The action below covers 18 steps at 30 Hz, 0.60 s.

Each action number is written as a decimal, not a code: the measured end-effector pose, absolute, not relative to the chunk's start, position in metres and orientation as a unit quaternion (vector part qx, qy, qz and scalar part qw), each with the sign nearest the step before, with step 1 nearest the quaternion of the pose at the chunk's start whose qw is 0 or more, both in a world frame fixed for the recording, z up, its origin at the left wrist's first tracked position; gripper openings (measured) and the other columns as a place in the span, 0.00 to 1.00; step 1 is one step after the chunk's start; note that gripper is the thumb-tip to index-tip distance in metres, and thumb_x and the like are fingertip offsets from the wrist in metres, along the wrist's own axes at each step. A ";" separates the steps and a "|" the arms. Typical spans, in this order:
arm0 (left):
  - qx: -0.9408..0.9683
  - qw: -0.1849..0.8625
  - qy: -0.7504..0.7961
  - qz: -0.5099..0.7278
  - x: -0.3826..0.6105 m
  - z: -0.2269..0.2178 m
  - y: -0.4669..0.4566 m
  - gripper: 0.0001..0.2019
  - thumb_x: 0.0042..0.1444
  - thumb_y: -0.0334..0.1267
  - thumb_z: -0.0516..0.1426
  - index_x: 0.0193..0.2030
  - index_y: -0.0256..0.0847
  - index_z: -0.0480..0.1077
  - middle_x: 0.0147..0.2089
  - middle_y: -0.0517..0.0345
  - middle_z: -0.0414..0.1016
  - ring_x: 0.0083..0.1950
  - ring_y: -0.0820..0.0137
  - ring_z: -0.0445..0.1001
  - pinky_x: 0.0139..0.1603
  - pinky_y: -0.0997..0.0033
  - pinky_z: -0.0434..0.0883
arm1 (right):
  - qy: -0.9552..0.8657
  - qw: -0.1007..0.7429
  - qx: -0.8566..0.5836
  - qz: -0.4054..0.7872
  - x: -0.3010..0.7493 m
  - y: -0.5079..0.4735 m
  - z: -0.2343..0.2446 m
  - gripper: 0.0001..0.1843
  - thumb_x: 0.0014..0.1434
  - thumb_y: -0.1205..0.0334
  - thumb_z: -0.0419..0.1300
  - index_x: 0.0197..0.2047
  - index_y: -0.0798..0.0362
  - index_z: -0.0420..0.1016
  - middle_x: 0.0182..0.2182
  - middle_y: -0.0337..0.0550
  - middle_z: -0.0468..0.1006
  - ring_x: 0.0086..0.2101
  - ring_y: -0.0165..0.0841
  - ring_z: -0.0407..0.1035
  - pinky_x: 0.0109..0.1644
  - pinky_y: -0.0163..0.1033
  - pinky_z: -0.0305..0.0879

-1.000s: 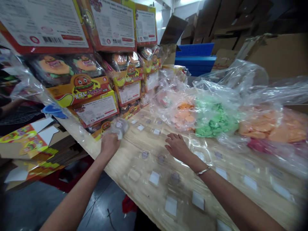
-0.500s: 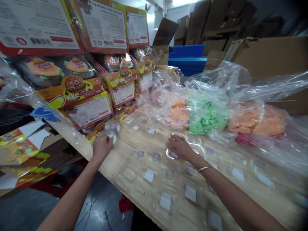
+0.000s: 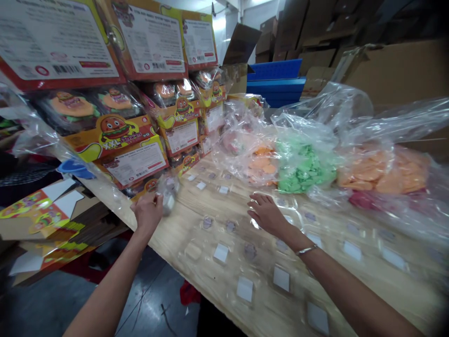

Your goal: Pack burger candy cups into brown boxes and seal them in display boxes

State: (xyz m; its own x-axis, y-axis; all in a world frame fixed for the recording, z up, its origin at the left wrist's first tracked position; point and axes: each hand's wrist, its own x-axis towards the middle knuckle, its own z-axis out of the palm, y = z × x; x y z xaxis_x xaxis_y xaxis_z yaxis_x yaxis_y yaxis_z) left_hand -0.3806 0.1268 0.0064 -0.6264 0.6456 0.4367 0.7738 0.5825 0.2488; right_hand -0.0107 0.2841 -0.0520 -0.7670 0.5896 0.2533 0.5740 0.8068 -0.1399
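My left hand (image 3: 148,213) is at the table's left edge with its fingers curled and pressed together. What it may hold, if anything, is too small to make out. Right beside it stands a stack of clear plastic pieces (image 3: 169,193) with pale parts inside, blurred. My right hand (image 3: 268,215) hovers low over the table, palm down, fingers stretched and slightly apart, with a bracelet on the wrist. Under and beside it lies a clear plastic blister tray (image 3: 296,216). More clear trays spread across the wooden tabletop (image 3: 182,243), some with white cards (image 3: 244,289), others with round greyish stickers (image 3: 250,251).
Packed burger-candy display boxes (image 3: 119,133) are stacked at the left. Bags of green pieces (image 3: 305,168) and orange pieces (image 3: 382,173) lie along the back. Flat printed cartons (image 3: 52,210) are piled left of the table. A large cardboard box (image 3: 407,79) stands behind.
My right hand has lifted slightly off the clear tray and its fingers have spread. My left hand stays by the clear stack. The view has shifted slightly.
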 end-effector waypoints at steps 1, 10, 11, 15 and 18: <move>-0.424 0.186 -0.860 -0.214 -0.373 0.007 0.127 0.15 0.60 0.45 0.48 0.29 0.40 0.67 0.37 0.46 0.77 0.45 0.55 0.74 0.48 0.58 0.62 | -0.941 0.148 -0.303 0.024 -0.010 0.282 -0.051 0.13 0.68 0.61 0.55 0.50 0.54 0.77 0.59 0.54 0.72 0.60 0.47 0.61 0.63 0.52 0.53; -0.652 0.037 -0.730 -0.201 -0.201 -0.019 0.176 0.14 0.65 0.37 0.50 0.28 0.41 0.67 0.30 0.54 0.74 0.38 0.64 0.73 0.41 0.65 0.61 | -0.915 0.114 -0.386 0.032 0.008 0.284 -0.052 0.14 0.68 0.60 0.55 0.53 0.55 0.75 0.59 0.56 0.71 0.59 0.47 0.61 0.62 0.54 0.53; -0.651 0.016 -0.735 -0.190 -0.189 -0.022 0.184 0.13 0.65 0.36 0.51 0.28 0.41 0.68 0.30 0.55 0.74 0.38 0.65 0.73 0.41 0.65 0.62 | -0.912 0.108 -0.394 0.031 0.010 0.285 -0.052 0.15 0.69 0.59 0.54 0.53 0.55 0.75 0.59 0.56 0.70 0.59 0.47 0.61 0.62 0.54 0.53; -0.640 0.008 -0.751 -0.159 -0.176 -0.032 0.217 0.12 0.64 0.35 0.51 0.33 0.37 0.73 0.35 0.48 0.77 0.44 0.59 0.75 0.43 0.62 0.63 | -0.914 0.069 -0.398 0.034 0.021 0.289 -0.056 0.16 0.69 0.55 0.54 0.53 0.55 0.73 0.60 0.56 0.69 0.60 0.46 0.60 0.62 0.54 0.53; -0.636 0.006 -0.760 -0.133 -0.179 -0.038 0.241 0.13 0.64 0.35 0.49 0.38 0.34 0.75 0.39 0.42 0.78 0.48 0.55 0.75 0.45 0.59 0.64 | -0.913 0.055 -0.403 0.032 0.027 0.293 -0.061 0.16 0.69 0.56 0.55 0.54 0.56 0.72 0.59 0.56 0.70 0.59 0.45 0.60 0.62 0.52 0.54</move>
State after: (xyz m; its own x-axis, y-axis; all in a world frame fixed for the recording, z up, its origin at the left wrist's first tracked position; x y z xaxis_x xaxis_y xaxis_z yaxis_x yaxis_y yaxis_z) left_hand -0.1794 0.2414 -0.0381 -0.1903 0.9654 0.1780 0.9687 0.1553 0.1935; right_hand 0.0269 0.2934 -0.0606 -0.6686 0.7399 0.0748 0.7329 0.6726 -0.1022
